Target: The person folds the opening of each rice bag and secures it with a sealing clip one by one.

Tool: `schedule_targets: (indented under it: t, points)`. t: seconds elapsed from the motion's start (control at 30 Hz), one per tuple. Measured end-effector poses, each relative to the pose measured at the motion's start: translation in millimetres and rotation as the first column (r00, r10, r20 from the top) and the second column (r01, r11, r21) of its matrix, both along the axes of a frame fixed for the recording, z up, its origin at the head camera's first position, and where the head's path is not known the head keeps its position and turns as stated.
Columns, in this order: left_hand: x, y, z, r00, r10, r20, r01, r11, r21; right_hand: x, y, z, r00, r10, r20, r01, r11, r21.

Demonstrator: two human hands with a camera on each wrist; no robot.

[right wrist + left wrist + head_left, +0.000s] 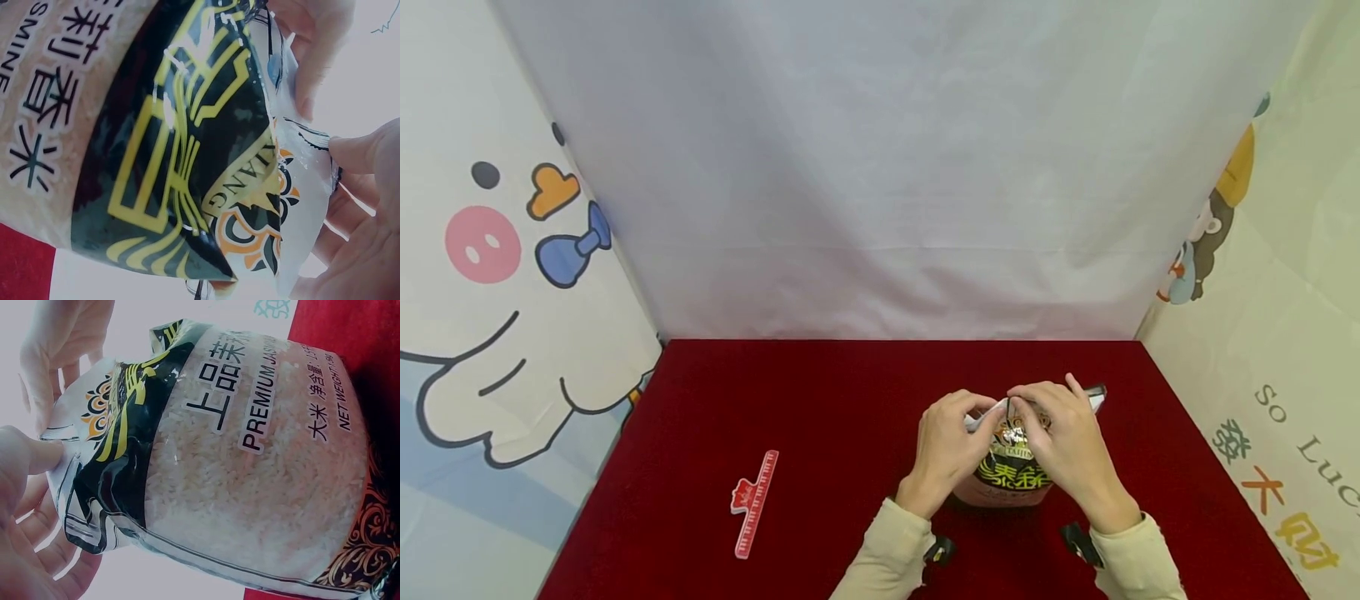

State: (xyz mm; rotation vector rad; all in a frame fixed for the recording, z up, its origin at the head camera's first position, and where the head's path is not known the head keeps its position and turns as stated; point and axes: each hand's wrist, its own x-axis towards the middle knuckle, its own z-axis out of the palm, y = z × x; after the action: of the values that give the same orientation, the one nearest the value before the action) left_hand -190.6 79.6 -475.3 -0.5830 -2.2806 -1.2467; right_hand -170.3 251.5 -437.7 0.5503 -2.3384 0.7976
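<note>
A clear bag of jasmine rice (1011, 493) stands upright on the red table, its black band with yellow lettering toward me. My left hand (951, 437) pinches the white top edge of the bag between thumb and fingers. Close beside it, my right hand (1071, 442) pinches the same edge, index finger and thumb near the middle. White grains show through the bag (250, 481) in the left wrist view. From the right wrist, the top film (300, 169) looks creased between both hands' thumbs and fingers. Whether the top is sealed, I cannot tell.
A pink-and-white clip-like strip (756, 504) with a red tab lies on the red table (820, 392), well left of the bag. A white cloth (887, 167) hangs behind the table, with printed cloths (1285, 333) at the sides.
</note>
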Motion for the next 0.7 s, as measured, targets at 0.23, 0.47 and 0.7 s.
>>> schedule_targets:
  t: [0.23, 0.47, 0.7]
  points:
    - [1.8, -3, -5.6, 1.0, -0.005, 0.001, 0.005, 1.0, 0.005, 1.0, 0, -1.1, 1.0, -0.003, -0.005, 0.003, 1.0, -0.007]
    - [3.3, -7, -8.4, 0.999, -0.033, 0.018, 0.033, 0.999, 0.009, 1.3, 1, -1.4, 1.0, 0.006, -0.009, -0.006, 1.0, -0.009]
    - [4.7, -16, -11.3, 1.0, -0.003, 0.008, 0.003, 0.999, -0.039, 1.3, 1, -0.7, 1.0, 0.01, -0.01, -0.01, 1.0, -0.014]
